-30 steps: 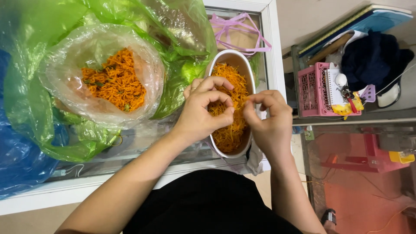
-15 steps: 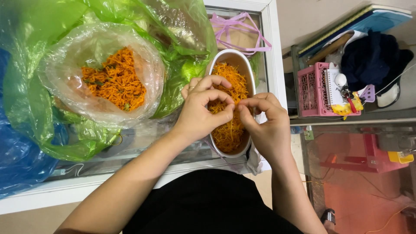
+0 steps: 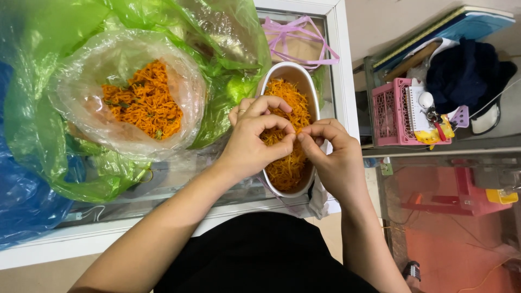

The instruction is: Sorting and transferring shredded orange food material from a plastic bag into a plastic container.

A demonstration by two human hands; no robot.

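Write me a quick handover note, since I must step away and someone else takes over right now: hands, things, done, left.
Left hand: fingertips pinched together over the white oval container, touching the right hand.
Right hand: fingertips pinched against the left's, over the same container; whatever they pinch is too small to tell.
Container is filled with orange shredded food.
More of it lies in the clear bag inside the green bag.
Done: container filled.
Left: it has no lid on.

- Orange shredded food fills the white oval container (image 3: 286, 73).
- Left of that container, the clear plastic bag (image 3: 81, 92) holds orange shreds flecked green, inside a bright green plastic bag (image 3: 38, 141).
- Right of it, a pink latticed basket (image 3: 388, 111).
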